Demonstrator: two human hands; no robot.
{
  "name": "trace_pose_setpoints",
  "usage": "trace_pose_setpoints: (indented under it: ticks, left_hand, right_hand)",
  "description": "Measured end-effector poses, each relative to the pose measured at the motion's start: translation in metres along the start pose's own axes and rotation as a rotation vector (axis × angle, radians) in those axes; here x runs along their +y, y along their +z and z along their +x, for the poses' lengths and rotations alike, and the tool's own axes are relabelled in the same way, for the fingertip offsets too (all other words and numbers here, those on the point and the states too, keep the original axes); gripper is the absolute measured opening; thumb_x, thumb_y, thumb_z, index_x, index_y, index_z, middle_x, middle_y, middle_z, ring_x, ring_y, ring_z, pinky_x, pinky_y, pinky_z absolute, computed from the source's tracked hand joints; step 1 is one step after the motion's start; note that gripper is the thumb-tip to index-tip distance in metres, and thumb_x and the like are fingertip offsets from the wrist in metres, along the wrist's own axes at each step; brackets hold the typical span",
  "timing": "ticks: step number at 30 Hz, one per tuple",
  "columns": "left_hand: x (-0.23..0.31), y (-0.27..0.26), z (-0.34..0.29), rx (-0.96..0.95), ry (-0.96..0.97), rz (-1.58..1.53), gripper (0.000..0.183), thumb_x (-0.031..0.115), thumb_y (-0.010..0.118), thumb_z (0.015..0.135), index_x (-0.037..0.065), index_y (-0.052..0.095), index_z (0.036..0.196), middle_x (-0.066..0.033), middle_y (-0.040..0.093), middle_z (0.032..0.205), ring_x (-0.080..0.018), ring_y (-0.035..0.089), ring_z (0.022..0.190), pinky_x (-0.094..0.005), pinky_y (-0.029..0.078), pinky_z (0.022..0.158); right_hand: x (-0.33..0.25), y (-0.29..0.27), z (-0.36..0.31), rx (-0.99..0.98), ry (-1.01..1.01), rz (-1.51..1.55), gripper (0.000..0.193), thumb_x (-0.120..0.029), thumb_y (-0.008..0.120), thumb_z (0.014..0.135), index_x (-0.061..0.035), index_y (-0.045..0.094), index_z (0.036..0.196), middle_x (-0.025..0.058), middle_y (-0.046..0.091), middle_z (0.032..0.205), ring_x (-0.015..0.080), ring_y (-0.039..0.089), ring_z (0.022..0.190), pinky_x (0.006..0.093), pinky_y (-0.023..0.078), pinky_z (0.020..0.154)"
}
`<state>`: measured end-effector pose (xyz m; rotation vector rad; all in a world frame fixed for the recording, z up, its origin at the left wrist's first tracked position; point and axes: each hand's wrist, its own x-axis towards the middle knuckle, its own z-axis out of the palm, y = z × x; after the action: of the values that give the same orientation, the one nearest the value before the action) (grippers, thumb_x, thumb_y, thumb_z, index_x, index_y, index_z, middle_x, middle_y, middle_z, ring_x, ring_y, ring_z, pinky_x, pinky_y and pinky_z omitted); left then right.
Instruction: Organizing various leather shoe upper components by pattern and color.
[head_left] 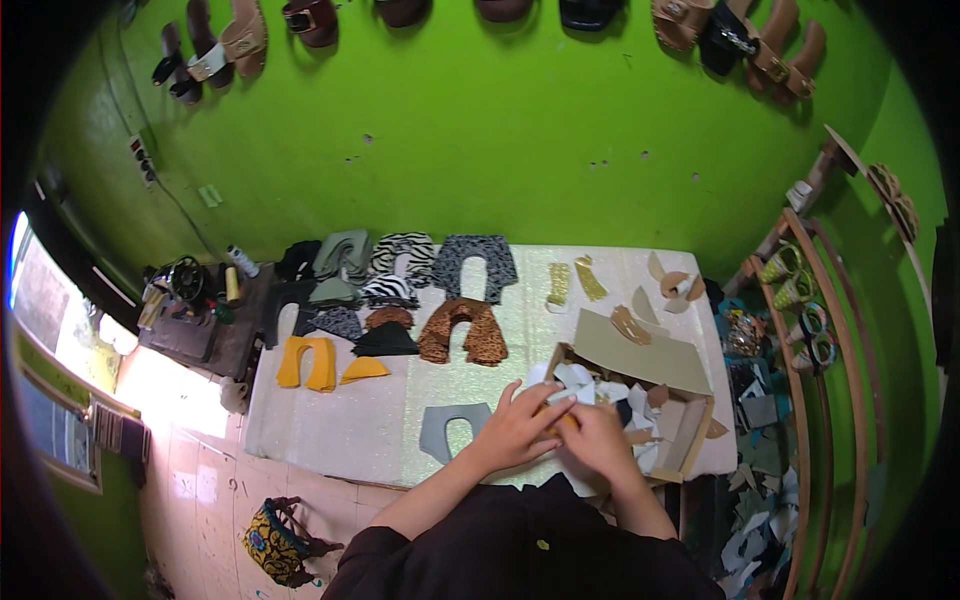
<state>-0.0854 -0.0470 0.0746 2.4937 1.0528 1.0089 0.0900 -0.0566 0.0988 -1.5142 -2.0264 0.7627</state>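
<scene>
Both hands meet at the front of the table, beside an open cardboard box (692,432). A small mustard-yellow piece (568,420) shows between the fingers, mostly covered by them. My left hand (515,430) reaches over it from the left, fingers bent toward the right hand. From the other side my right hand (597,440) pinches it. White and brown scraps (575,378) fill the box, whose grey-brown flap (640,355) lies back on the table. A grey U-shaped cut piece (440,430) rests flat to the left of my left hand.
Stacked cut pieces lie at left: yellow (318,365), leopard-print (462,335), zebra-print (400,255) and dark spotted (475,262). Gold strips (590,278) lie behind the box. A sewing machine (185,280) stands left, a patterned stool (275,540) on the floor, a wooden rack (830,400) right.
</scene>
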Motion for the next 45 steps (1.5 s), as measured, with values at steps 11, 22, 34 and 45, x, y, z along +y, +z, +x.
trace_pose_setpoints:
  ticks: [11,22,34,45]
  left_hand:
    - [-0.158,-0.067,-0.122,0.186,-0.680,0.123,0.053,0.012,0.079,0.061,0.001,0.050,0.105,-0.0163,0.055,0.096,-0.0350,0.054,0.093,-0.0381,0.044,0.083]
    - [-0.223,-0.085,-0.147,0.126,-0.654,0.450,0.078,0.020,0.085,0.049,0.013,0.053,0.120,-0.0102,0.052,0.115,-0.0301,0.045,0.111,-0.0421,0.034,0.094]
    - [-0.252,-0.098,-0.166,-0.011,-1.082,0.248,0.063,0.019,0.082,0.059,0.012,0.054,0.114,-0.0066,0.060,0.111,-0.0245,0.053,0.107,-0.0441,0.029,0.093]
    - [-0.225,-0.070,-0.161,0.173,-0.820,0.345,0.058,0.018,0.081,0.056,0.009,0.054,0.107,-0.0116,0.057,0.108,-0.0307,0.051,0.104,-0.0413,0.039,0.089]
  right_hand:
    - [-0.017,0.054,0.035,-0.211,-0.072,0.303,0.027,-0.023,0.065,0.080,-0.0057,0.061,0.101,0.0102,0.062,0.085,0.0220,0.061,0.072,0.0317,0.049,0.068]
    - [0.014,0.048,0.034,-0.147,-0.034,0.326,0.024,-0.016,0.065,0.078,-0.0021,0.062,0.099,0.0107,0.063,0.078,0.0196,0.061,0.069,0.0291,0.048,0.066]
    - [0.034,0.043,0.031,-0.023,0.031,0.383,0.021,-0.009,0.063,0.078,0.0002,0.061,0.097,0.0101,0.064,0.078,0.0160,0.060,0.069,0.0276,0.048,0.066]
    - [0.024,0.042,0.027,-0.053,0.015,0.392,0.020,-0.009,0.062,0.080,0.0000,0.061,0.098,0.0086,0.062,0.080,0.0158,0.059,0.074,0.0272,0.046,0.070]
